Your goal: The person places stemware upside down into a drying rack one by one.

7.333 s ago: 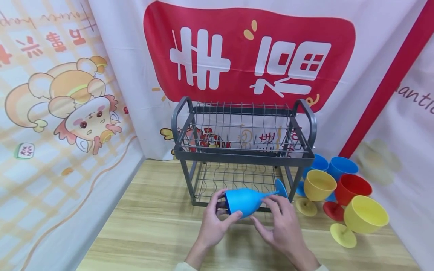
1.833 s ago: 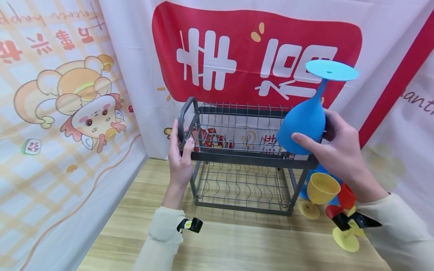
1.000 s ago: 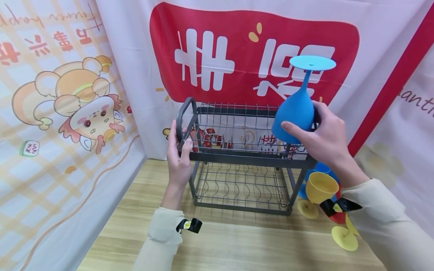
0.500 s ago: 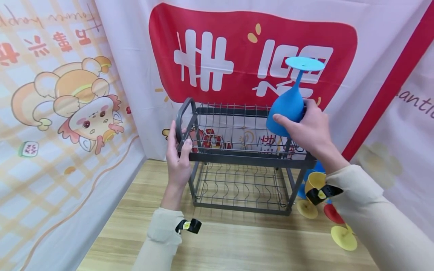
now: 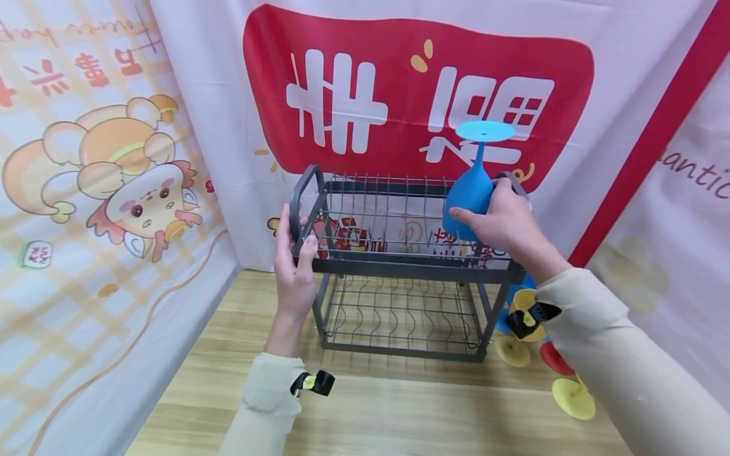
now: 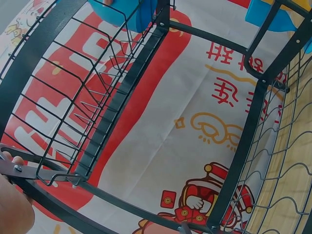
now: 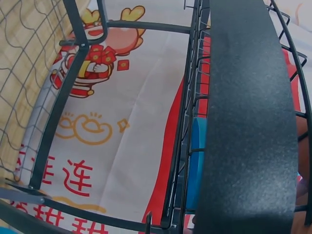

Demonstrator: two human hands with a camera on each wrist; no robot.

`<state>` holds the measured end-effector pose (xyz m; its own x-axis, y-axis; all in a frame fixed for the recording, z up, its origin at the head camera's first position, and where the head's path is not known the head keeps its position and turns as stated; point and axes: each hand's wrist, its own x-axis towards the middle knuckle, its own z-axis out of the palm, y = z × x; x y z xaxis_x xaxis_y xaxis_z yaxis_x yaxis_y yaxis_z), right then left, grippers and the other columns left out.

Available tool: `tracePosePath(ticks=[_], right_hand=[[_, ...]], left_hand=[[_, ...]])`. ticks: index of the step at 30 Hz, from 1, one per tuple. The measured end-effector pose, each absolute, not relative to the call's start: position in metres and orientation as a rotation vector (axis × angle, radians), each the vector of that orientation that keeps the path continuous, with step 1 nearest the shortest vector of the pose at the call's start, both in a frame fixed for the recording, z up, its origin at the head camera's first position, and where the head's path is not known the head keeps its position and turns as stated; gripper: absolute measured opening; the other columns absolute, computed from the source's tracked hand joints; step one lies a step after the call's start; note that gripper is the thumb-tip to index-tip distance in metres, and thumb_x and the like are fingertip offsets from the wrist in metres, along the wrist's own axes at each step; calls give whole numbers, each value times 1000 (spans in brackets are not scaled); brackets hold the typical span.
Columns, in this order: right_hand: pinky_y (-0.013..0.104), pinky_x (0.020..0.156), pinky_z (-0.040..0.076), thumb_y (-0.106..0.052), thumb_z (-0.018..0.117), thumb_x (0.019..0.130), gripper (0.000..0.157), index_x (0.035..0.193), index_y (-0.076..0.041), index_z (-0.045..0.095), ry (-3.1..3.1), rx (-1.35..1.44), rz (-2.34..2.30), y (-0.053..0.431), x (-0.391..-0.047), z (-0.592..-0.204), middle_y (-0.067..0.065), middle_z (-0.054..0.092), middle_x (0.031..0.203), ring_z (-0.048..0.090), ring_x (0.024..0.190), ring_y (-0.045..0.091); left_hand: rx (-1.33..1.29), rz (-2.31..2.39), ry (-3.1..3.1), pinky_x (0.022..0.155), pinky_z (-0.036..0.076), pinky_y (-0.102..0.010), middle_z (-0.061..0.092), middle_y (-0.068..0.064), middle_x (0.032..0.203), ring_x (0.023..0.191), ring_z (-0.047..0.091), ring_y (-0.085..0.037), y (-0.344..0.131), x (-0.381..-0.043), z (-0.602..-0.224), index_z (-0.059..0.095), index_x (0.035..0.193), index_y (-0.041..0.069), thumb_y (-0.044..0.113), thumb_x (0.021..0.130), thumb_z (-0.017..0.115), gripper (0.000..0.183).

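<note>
A dark grey two-tier dish rack (image 5: 410, 272) stands on the table. My left hand (image 5: 293, 275) grips the left end of its upper tier, thumb on the near side. My right hand (image 5: 509, 225) holds a blue goblet (image 5: 471, 190) by the bowl, mouth down and foot up, at the right part of the upper tier. In the right wrist view, the blue goblet's rim (image 7: 196, 163) shows through the basket wires, partly hidden by the front bar. The left wrist view shows the blue bowl (image 6: 122, 13) among the wires; whether it bears on them I cannot tell.
Right of the rack stand more goblets, partly hidden by my right sleeve: a yellow goblet (image 5: 512, 351), a red goblet (image 5: 556, 359), another yellow goblet (image 5: 573, 399) and blue ones. Printed curtains (image 5: 199, 38) close off the back and sides.
Earlier both hands held the blue goblet sideways before the rack. Since then my left hand took hold of the rack, and my right hand brought the upturned goblet leftward and down to the upper tier.
</note>
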<state>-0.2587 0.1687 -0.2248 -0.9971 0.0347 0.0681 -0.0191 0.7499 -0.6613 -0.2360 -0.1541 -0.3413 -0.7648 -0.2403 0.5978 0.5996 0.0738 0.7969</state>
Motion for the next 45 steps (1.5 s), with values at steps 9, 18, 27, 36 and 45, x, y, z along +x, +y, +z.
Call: tracePosePath(ticks=[9,18,27,36,45], right_hand=[[72,106,51,-59,70,96,112,167,-3,5,-2922,-37,1076,169,-260,-225,32,36,161,44,138,58],[73,106,50,-60,69,96,113,167,-4,0,-2918,-95,1078,167,-260,-227,33,34,162,42,138,59],[73,105,51,-63,73,91,120,169,-6,1,-2850,-103,1106,166,-256,-228,32,34,162,43,137,59],[69,107,50,-57,78,90,105,166,-11,22,-2499,-32,1163,164,-244,-235,18,42,168,50,145,49],[43,119,49,-52,79,92,84,161,-23,40,-2206,51,1271,171,-225,-243,-1,52,163,53,149,24]], left_hand=[[-375,-1784,-1740,124,39,-59,46,-11,163,155,39,-35,-155,-236,-342,23,170,19,16,109,50,67],[-392,-1770,-1739,124,39,-58,46,-8,162,154,40,-31,-153,-236,-341,24,170,19,16,108,50,67],[-377,-1776,-1735,125,38,-59,46,-11,164,154,41,-29,-153,-235,-341,25,170,22,17,108,51,67],[-384,-1761,-1738,121,42,-55,46,-10,162,152,43,-30,-154,-237,-341,23,170,17,14,108,50,67],[-361,-1768,-1756,118,46,-53,47,-8,162,151,45,-28,-156,-235,-342,24,170,23,18,109,51,67]])
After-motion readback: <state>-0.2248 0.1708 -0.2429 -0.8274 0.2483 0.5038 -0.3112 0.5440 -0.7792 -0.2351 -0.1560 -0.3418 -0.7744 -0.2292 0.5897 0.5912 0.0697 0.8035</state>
